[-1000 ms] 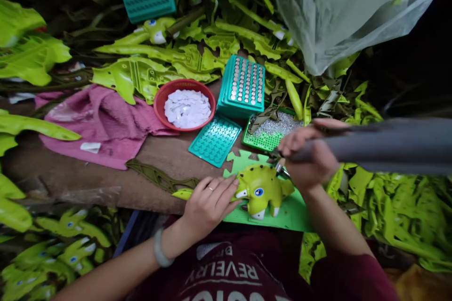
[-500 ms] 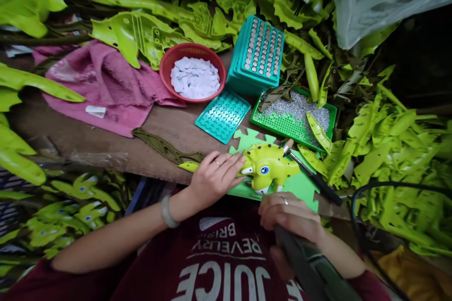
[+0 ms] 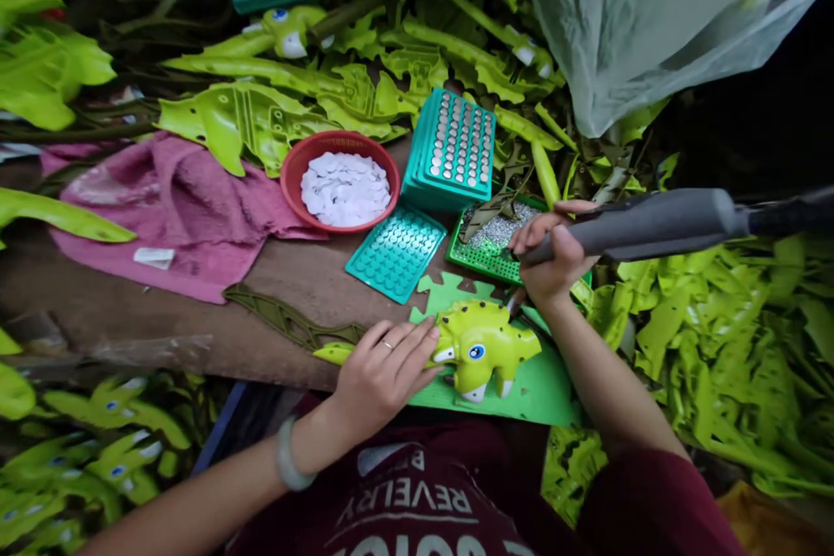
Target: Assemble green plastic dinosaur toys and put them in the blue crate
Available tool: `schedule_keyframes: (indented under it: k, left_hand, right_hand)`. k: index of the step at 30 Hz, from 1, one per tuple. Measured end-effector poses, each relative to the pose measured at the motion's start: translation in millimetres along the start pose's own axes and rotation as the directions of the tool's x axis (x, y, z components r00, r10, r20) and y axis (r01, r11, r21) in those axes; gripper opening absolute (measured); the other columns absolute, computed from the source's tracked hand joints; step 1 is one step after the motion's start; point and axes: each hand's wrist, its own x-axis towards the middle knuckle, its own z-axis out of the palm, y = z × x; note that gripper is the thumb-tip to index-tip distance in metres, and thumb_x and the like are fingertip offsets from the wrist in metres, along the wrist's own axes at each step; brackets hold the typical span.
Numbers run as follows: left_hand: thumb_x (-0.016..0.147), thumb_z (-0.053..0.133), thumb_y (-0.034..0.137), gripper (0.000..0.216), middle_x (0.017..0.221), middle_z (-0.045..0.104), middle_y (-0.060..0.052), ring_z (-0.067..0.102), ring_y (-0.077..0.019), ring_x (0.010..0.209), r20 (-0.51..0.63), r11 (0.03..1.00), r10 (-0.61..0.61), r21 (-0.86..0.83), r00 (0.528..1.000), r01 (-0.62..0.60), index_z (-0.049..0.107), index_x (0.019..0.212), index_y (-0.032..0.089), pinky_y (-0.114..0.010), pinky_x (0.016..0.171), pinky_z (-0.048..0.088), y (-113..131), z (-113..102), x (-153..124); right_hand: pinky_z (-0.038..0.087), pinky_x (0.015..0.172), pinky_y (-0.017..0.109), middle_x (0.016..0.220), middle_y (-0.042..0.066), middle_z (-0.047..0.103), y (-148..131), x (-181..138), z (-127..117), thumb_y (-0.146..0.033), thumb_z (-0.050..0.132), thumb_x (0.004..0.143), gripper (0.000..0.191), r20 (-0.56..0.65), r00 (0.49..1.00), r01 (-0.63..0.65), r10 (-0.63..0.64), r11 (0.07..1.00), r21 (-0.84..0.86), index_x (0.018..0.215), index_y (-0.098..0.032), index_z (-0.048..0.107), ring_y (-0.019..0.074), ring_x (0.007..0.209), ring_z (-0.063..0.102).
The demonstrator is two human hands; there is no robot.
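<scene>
Left hand [image 3: 381, 373] pins dinosaur [image 3: 486, 347] at bench [image 3: 306, 278] edge; right [image 3: 551, 256] grips driver [image 3: 651, 226].

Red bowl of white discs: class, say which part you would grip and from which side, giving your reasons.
Pinch the rim of the red bowl at its near-left edge, coming in over the pink towel. The bowl sits upright with an open rim, and that side looks freest: teal trays crowd its right, green plastic shells lie close behind.
</scene>
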Motion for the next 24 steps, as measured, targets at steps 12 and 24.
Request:
schedule_keyframes:
  k: [12,24]
  left_hand:
    - [0.102,0.057,0.029,0.035,0.134,0.065,-0.016,0.06,-0.0304,0.119,0.206,0.992,-0.106,-0.05,0.973,0.119,0.062,0.132,0.014,-0.047,0.1,0.046,-7.7,-29.4,-2.1]
    - [0.094,0.069,0.041,0.044,0.11,0.072,-0.01,0.063,-0.0246,0.099,0.157,0.977,-0.123,-0.153,0.98,0.147,0.062,0.126,0.011,-0.042,0.093,0.048,-26.9,-31.1,-19.4]
  right_hand:
    - [0.045,0.041,0.025,0.052,-0.012,0.05,20.4,-2.1,5.8,-0.043,0.069,0.079,0.029,-0.029,0.999,0.016,-0.016,1.0,0.012,0.096,-0.027,0.053,0.0107,0.038,0.046]
    - [0.049,0.048,0.03,0.06,-0.008,0.051,-72.9,-35.6,29.2,-0.044,0.062,0.088,0.024,0.063,0.998,-0.022,0.022,1.0,0.005,0.106,-0.029,0.057,0.0126,0.047,0.051]
